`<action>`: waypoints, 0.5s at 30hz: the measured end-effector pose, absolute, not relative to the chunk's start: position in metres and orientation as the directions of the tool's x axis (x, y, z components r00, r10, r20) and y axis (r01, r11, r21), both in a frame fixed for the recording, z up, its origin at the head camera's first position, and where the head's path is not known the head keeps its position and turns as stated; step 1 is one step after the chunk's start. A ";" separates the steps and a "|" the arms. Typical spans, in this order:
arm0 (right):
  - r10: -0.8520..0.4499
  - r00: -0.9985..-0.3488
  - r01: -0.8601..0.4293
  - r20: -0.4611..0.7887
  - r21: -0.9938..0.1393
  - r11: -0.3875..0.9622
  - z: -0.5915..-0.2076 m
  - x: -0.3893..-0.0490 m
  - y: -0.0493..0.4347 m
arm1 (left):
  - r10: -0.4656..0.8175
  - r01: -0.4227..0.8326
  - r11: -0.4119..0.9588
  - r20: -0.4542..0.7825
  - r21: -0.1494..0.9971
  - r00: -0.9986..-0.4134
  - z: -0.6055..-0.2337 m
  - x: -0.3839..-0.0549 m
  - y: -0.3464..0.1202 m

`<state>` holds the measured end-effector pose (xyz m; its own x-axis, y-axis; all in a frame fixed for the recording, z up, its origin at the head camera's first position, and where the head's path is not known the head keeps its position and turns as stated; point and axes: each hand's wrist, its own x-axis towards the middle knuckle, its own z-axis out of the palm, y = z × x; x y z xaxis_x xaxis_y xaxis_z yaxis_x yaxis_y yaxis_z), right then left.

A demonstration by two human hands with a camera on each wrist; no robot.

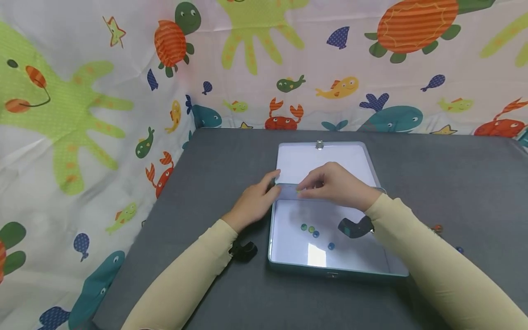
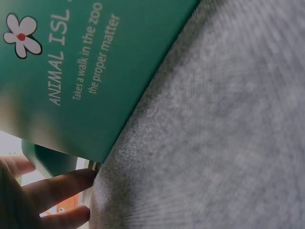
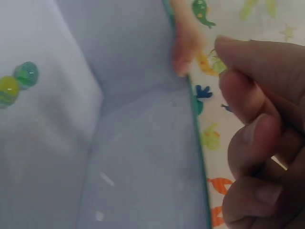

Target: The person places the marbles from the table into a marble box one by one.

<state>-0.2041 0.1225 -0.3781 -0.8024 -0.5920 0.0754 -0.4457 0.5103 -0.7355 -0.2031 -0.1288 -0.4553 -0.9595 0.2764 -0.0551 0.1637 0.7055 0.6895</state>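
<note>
On my left wrist feed, writing runs up the green outer surface of the tin (image 1: 288, 245): "ANIMAL ISL", cut off at the edge, then "Takes a walk in the zoo" and "the proper matter", beside a white flower print (image 2: 22, 36) with a red centre. I can read no brand. The tin lies open on the grey worktop (image 1: 218, 183), its lid (image 1: 326, 158) folded back on the far side. My right hand (image 1: 336, 185) has thumb and index finger pinched together on a small greenish marble (image 1: 299, 192), above the tin's far end. My left hand (image 1: 253, 204) has its fingers apart, touching the tin's left side near the hinge end. Inside, a green marble (image 1: 304, 227), a yellow-green marble (image 1: 311, 229) and two blue marbles (image 1: 331, 246) rest on the white floor. More small balls (image 1: 459, 250) sit on the worktop right of the tin.
</note>
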 end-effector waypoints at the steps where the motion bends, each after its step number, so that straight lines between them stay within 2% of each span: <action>1: -0.597 -0.799 -0.448 0.075 -0.736 0.507 -0.379 -0.204 0.121 | 0.276 0.166 0.705 -0.052 0.689 -0.960 -0.456 -0.203 -0.129; 10: -0.607 -0.792 -0.441 0.074 -0.757 0.483 -0.392 -0.199 0.110 | 0.282 0.177 0.706 -0.044 0.686 -0.958 -0.453 -0.203 -0.130; 15: -0.656 -0.754 -0.455 0.040 -0.752 0.477 -0.400 -0.197 0.104 | 0.289 0.179 0.706 -0.048 0.685 -0.956 -0.453 -0.203 -0.131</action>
